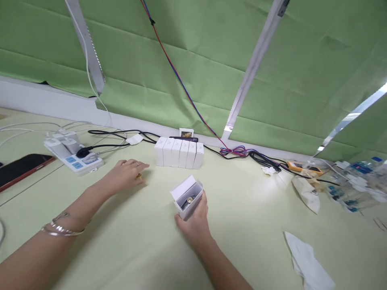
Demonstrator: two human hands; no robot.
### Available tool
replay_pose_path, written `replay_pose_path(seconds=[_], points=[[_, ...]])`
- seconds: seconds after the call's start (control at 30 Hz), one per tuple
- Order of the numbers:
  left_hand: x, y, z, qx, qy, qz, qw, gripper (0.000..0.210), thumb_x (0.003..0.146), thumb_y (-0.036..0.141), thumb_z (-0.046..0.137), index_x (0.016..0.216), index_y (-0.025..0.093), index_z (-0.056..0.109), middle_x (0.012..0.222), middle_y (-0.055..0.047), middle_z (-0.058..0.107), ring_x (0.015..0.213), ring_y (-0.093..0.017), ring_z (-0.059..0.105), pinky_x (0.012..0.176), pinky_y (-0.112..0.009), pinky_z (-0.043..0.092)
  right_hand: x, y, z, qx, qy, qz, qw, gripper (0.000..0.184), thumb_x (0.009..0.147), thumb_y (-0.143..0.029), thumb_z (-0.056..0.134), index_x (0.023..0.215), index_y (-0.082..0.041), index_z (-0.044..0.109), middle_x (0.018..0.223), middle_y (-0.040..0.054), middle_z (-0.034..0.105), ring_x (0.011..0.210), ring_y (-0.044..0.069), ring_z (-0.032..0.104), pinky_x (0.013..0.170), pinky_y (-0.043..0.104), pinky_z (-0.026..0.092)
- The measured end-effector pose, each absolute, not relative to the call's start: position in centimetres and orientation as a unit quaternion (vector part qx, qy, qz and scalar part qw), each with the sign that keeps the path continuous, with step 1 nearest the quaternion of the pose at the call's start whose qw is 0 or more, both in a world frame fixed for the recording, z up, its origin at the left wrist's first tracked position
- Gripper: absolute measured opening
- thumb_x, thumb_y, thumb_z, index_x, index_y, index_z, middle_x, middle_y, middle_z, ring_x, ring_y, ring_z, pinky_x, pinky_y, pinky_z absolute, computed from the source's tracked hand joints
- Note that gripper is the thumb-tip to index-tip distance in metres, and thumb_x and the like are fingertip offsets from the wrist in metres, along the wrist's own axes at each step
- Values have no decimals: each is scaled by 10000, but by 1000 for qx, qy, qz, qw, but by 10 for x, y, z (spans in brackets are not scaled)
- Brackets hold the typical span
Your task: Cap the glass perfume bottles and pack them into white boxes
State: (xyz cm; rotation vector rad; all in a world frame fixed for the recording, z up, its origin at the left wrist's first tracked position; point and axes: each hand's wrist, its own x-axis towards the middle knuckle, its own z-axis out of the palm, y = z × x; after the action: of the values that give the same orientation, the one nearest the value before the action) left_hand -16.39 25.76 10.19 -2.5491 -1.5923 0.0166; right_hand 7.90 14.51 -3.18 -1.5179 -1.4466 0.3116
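Observation:
My right hand [196, 223] is wrapped round a small white cardboard box [197, 194], tilted above the table with its flap up. Inside the box lies a round brass-coloured part [189, 199] with something dark around it; its exact kind does not show. My left hand [128, 172] hovers over the table to the left, fingers stretched out and slightly blurred. A small gold-coloured spot shows between its thumb and fingers; whether it is a ring or a part is unclear. Several closed white boxes [179, 153] stand upright in a row beyond both hands.
A power strip [79, 163] with chargers and a phone [26, 169] lie at left. Along the wall run black cables [264, 160] and a red-blue wire coil [234, 151]. At right are a yellow device [304, 168], plastic bags [359, 181] and white paper [310, 257].

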Motion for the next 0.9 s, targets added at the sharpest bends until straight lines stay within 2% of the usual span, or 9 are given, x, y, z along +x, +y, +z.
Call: replay_pose_path(seconds=[0.07,0.13,0.23,0.33,0.43,0.63,0.9], points=[[-148,243,119,-858,-504,-45,88,357,961,346,547,1242,135,613,1195,-152,656,1153,-316,581,964,-505,456,79,146,-32,-623,-598,122,489,1016,581,-266,694,1462,-160,199,1394,229,513,1260,411,541,1029,579,456],[-123,224,139,-881,-454,-83,101,312,989,358,474,1185,200,659,1151,-111,664,1130,-285,572,993,-462,411,80,146,-32,-622,-601,115,489,1018,580,-269,691,1463,-151,196,1398,237,509,1264,418,537,1028,585,454],[-78,199,159,-928,-348,-84,105,173,927,351,587,1042,327,714,1074,-26,668,1053,-237,570,949,-395,396,79,147,-29,-618,-605,101,492,1001,600,-274,669,1463,-140,180,1405,250,501,1250,416,548,1008,581,465],[-42,189,160,-945,-293,-65,128,10,799,246,732,800,253,725,968,-48,673,957,-248,569,850,-397,395,77,147,-23,-611,-613,83,494,961,627,-271,636,1456,-131,171,1365,250,532,1212,401,578,989,569,477],[-25,192,152,-947,-276,-50,154,115,741,154,743,647,187,687,856,-85,655,889,-255,572,785,-405,383,75,147,-19,-603,-623,66,494,955,625,-292,640,1444,-123,179,1349,255,543,1218,402,575,1001,562,468],[-21,197,143,-947,-268,-33,172,77,724,156,746,661,185,711,908,-108,661,891,-266,577,792,-419,367,75,147,-19,-608,-623,50,489,973,604,-283,632,1441,-135,158,1332,252,551,1192,411,588,965,564,485],[-22,192,134,-943,-290,-53,158,148,752,98,676,688,225,718,874,-99,649,849,-268,567,750,-424,344,70,143,-17,-629,-611,24,481,943,622,-275,629,1432,-126,168,1298,268,550,1171,431,577,943,606,461]])
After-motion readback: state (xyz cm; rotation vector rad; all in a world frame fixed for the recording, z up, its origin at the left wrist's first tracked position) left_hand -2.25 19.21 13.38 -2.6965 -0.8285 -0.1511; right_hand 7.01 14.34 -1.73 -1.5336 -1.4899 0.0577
